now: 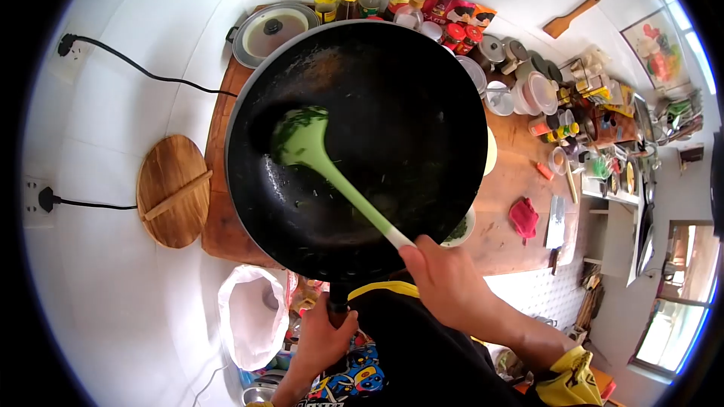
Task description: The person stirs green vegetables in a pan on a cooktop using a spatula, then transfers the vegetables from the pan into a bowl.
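A large black wok (407, 120) fills the middle of the view, tilted so that its inside faces the camera. My left hand (326, 339) is wrapped round its short dark handle at the bottom. In my right hand (445, 275) is the white end of a green ladle (351, 192), whose head lies inside the wok at the left. Chopped green leaves (302, 124) show in and around the ladle's head. Small green bits stick to the wok's surface. Partly hidden behind the wok's lower right edge is a bowl (466, 230) with greens in it.
Behind the wok is a wooden table (505, 181) with bottles, jars and lidded containers. On its right part lie a red cloth (523, 218) and a cleaver (556, 222). A round wooden lid (175, 192) and a lined bin (253, 316) are at the left.
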### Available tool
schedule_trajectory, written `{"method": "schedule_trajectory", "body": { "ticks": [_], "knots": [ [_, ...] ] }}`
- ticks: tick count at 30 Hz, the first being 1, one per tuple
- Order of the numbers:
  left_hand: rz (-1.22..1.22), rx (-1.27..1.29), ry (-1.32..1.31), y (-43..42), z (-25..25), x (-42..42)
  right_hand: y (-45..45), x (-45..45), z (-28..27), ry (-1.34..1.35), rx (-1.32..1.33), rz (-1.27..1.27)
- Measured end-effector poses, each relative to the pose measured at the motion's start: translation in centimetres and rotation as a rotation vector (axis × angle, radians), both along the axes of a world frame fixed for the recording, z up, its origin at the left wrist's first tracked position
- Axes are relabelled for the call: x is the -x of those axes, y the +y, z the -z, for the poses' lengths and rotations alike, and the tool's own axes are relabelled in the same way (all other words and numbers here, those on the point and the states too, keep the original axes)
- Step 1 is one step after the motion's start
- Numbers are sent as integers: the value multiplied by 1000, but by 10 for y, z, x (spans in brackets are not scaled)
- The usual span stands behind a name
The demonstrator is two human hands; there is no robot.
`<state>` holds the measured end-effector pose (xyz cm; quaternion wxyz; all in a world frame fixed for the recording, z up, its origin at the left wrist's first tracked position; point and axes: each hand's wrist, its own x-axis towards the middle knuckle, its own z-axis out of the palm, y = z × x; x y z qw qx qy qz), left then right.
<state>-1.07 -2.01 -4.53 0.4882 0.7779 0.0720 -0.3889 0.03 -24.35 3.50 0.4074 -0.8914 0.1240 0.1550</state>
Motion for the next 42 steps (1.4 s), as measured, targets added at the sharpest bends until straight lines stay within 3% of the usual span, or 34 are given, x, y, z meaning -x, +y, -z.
{"method": "schedule_trajectory", "body": {
  "ticks": [8, 13, 15, 18, 20, 23, 24, 26, 27, 34, 37, 38, 40, 42],
  "knots": [
    [-35, -13, 30, -11, -5, -2, -44, 58, -8, 308, 183, -31],
    [-26, -41, 73, -19, -5, 2, -51, -10, -8, -95, 219, -173],
    [-31, -30, -104, -21, 10, 7, -59, -19, -1, -95, 266, -83],
    [-131, 94, 54, -29, -5, 2, -86, 19, -11, -193, 343, -61],
    [-129, 63, 44, -28, -2, -2, -93, 47, 0, 123, 229, 48],
    [-99, 34, 13, -25, -1, -6, -76, 46, -32, 278, 135, -12],
    [-90, 38, 6, -23, -2, -4, -71, 40, -30, 282, 124, -8],
    [-113, 61, 60, -22, -7, 1, -58, 17, -26, -71, 141, -190],
    [-146, 98, 109, -23, -9, 2, -52, 10, -20, -79, 135, -194],
    [-93, 45, 17, -10, -7, 9, -51, 57, -8, 191, 204, -97],
    [-122, 31, -1, -8, -3, 12, -46, 54, -21, 299, -55, 98],
    [-107, 17, -9, -6, -3, 13, -39, 45, -18, 289, -256, 144],
    [-98, 37, 8, -3, -1, 17, -16, 22, -9, 642, -985, 507],
    [-94, 106, 42, -4, -3, 18, 16, -1, -7, 718, -1251, 499]
  ]
}}
